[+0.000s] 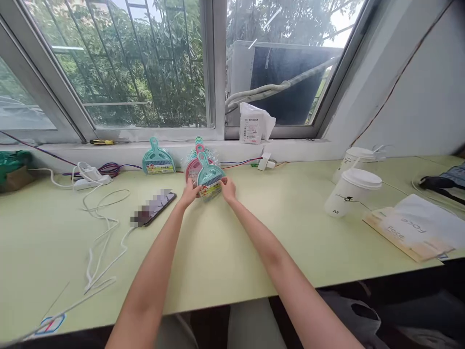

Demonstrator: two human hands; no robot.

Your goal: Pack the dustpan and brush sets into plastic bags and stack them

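A packaged teal mini dustpan and brush set (pixel 211 174) is held between my two hands, tilted, with its handle pointing away from me. My left hand (pixel 189 194) grips its lower left side, fingers closed around the edge. On the lower right corner, my right hand (pixel 228 188) has its thumb and fingers closed. Directly behind stands a stack of similar sets, among them a pink dustpan (pixel 193 167), with several handles lined up toward the window. Another teal dustpan set (pixel 158 161) leans against the wall to the left.
A phone (pixel 160 208) and white cables (pixel 105 228) lie on the left, near a power strip (pixel 92 182). To the right are a lidded paper cup (pixel 352 191), a second cup (pixel 354 157) and a paper bag (pixel 414 228). A yellow-handled screwdriver (pixel 102 142) rests on the sill.
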